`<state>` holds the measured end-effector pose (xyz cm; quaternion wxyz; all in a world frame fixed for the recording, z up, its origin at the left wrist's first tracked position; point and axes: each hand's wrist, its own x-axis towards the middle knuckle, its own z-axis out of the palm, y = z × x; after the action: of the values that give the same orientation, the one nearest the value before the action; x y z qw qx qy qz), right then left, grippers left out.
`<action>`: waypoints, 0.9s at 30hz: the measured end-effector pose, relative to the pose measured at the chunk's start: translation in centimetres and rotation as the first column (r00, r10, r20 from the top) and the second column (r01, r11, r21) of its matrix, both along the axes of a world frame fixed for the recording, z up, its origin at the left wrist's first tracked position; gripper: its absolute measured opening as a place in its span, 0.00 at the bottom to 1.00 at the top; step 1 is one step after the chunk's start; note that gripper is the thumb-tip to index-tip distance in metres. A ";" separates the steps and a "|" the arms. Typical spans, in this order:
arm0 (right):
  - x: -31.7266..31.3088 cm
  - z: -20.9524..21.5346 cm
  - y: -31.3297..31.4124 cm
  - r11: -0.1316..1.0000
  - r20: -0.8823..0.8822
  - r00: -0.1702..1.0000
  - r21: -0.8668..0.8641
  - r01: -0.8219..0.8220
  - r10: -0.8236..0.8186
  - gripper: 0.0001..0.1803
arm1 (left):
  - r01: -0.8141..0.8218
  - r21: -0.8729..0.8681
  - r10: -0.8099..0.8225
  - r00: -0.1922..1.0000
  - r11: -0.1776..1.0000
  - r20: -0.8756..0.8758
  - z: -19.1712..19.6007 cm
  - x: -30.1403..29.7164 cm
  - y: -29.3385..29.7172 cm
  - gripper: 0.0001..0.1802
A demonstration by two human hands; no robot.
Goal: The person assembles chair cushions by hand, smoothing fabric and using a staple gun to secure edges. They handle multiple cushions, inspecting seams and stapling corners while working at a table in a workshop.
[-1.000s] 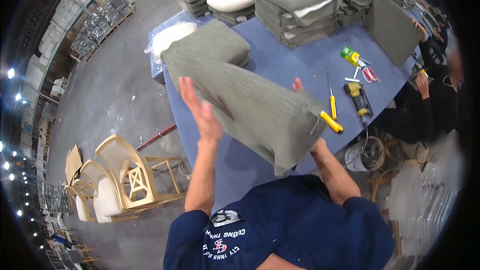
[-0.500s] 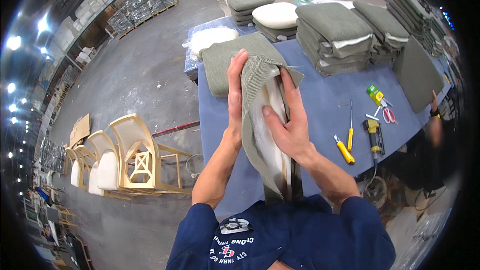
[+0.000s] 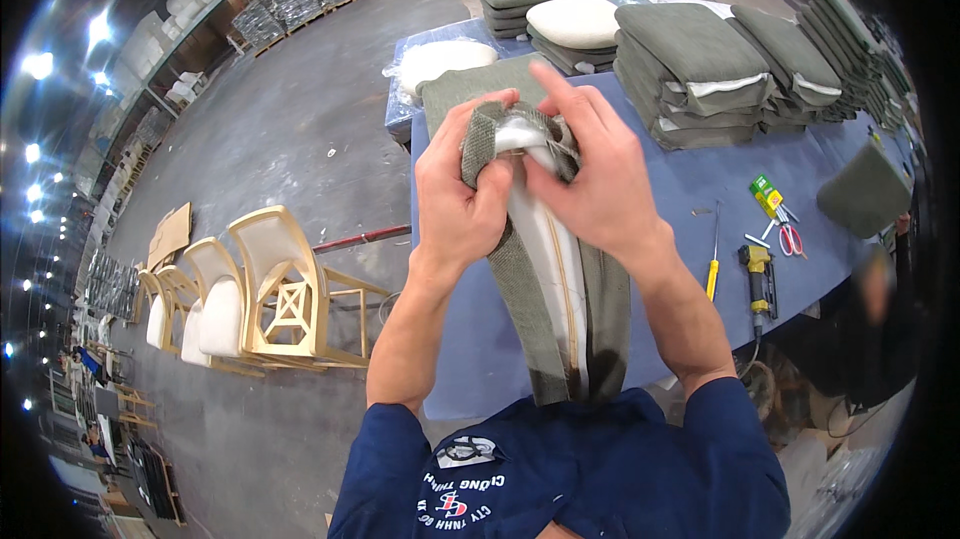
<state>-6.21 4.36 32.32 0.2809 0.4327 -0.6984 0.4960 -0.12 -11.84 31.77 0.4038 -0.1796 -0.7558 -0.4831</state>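
Both hands now meet at the far end of the slit green-grey cushion [image 3: 525,309], its edge folded in around the white padding [image 3: 537,239].
The left hand [image 3: 460,184], flat along the side half a second ago, curls tight on one edge, thumb pressed in; the right hand [image 3: 605,174] pinches the opposite edge, half spread (its index finger points free). The cushion stands on edge above the blue table [image 3: 470,359], close to the person's chest, gap facing them. The work appears to have narrowed to that end; the lower gap remains parted.
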 end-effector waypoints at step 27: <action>-1.8 -3.7 2.0 0.791 -0.128 0.893 -0.423 -0.442 0.431 0.10 | 0.066 -0.039 -0.069 0.996 0.997 -0.063 -2.4 -0.8 3.4 0.39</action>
<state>-8.00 6.32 28.61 0.2579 0.5129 -0.4453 0.6871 -0.89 -8.42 29.36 0.4080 -0.2280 -0.7447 -0.4764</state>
